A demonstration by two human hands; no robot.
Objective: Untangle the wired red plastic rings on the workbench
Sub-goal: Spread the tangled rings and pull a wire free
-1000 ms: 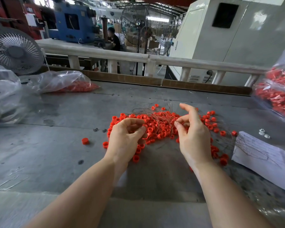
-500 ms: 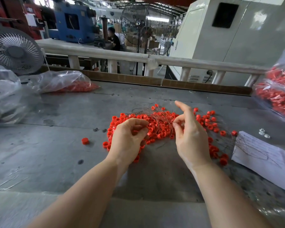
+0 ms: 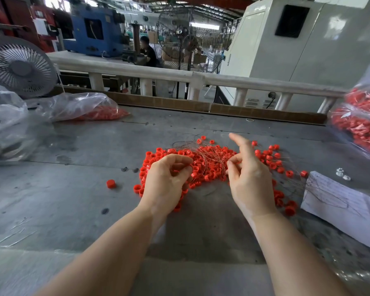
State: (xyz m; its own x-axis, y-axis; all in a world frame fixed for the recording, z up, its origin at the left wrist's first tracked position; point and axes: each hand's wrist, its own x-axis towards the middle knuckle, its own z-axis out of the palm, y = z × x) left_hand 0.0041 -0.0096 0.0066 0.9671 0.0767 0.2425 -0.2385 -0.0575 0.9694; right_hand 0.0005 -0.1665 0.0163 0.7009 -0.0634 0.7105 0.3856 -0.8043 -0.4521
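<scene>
A pile of red plastic rings (image 3: pixel 209 163) lies mid-bench, laced with a tangle of thin wires (image 3: pixel 203 147). My left hand (image 3: pixel 167 182) sits on the pile's left side, its fingers curled round a few wired rings. On the right side, my right hand (image 3: pixel 249 176) pinches wire strands between thumb and a bent finger. Its index finger points up and away. More wired rings trail off to the right (image 3: pixel 271 161), and parts of the pile are hidden under both hands.
One loose red ring (image 3: pixel 111 183) lies left of the pile on the grey workbench (image 3: pixel 73 206). White paper (image 3: pixel 342 208) with wires lies at right, small white parts (image 3: pixel 342 175) beside it. Bags of red rings sit back left (image 3: pixel 88 108) and far right (image 3: pixel 363 127). A fan (image 3: pixel 19 67) stands back left.
My right hand has drifted slightly left toward the left hand, still pinching wire, index finger raised. The left hand has stayed curled on the rings, barely moving.
</scene>
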